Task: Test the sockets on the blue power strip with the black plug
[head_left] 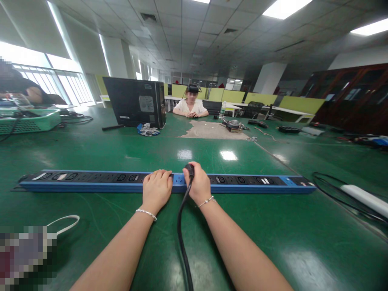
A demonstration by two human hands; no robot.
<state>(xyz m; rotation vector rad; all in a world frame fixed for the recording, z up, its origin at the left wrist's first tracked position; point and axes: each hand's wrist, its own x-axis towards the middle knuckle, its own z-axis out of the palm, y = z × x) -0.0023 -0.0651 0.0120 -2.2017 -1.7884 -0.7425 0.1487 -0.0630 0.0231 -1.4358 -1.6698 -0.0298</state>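
Note:
A long blue and black power strip (106,187) lies crosswise on the green table, its rows of sockets facing up. My left hand (157,189) is closed over the strip just left of its middle, fingertips over the far edge. My right hand (200,184) grips a black power plug (190,169) above the sockets right beside a blue socket section (178,179). From the plug a black cable (179,226) runs down toward me between my forearms. Whether the plug's pins sit in a socket is hidden by my hand and the plug body.
Across the green table (106,149) stand a black computer case (133,103) and gloves (148,129). A person (190,106) sits opposite; another is at the far left behind a green basket (36,123). At right lie a white power strip (366,200) and black cables (330,194).

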